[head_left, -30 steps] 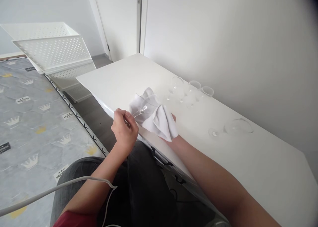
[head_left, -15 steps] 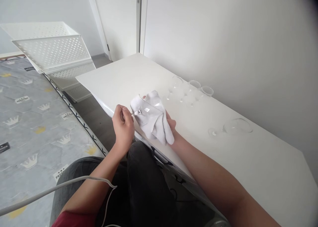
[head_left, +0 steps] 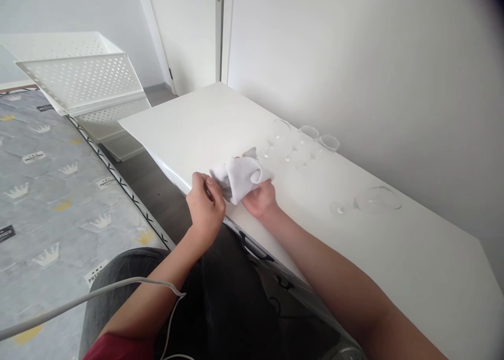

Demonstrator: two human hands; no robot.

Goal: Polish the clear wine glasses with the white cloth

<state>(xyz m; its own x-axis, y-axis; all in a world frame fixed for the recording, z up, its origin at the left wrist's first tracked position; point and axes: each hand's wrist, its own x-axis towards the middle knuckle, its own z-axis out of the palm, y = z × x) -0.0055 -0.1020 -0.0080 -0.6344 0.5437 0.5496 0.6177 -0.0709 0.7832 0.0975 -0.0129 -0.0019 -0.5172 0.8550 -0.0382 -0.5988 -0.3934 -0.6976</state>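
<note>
A white cloth (head_left: pixel 244 177) is bunched over the table's near edge, wrapped around a clear stemmed glass that is now almost wholly hidden. My right hand (head_left: pixel 260 196) is closed around the cloth from below and the right, thumb side partly covered by its folds. At the cloth's left end my left hand (head_left: pixel 207 196) is closed, fingers curled at the glass's stem end; the stem itself is covered by the fingers.
Several clear stemmed glasses (head_left: pixel 309 133) stand near the wall on the white table (head_left: pixel 413 265). Another wine glass (head_left: pixel 378 200) is further right, seemingly on its side. Left are a patterned mattress (head_left: pixel 79 192) and a white perforated rack (head_left: pixel 86 82). A white cable (head_left: pixel 98 293) crosses my lap.
The cloth, spread open beneath the glass before, is now folded over it and covers it. My left hand has moved slightly right and down; my right hand has come more into view.
</note>
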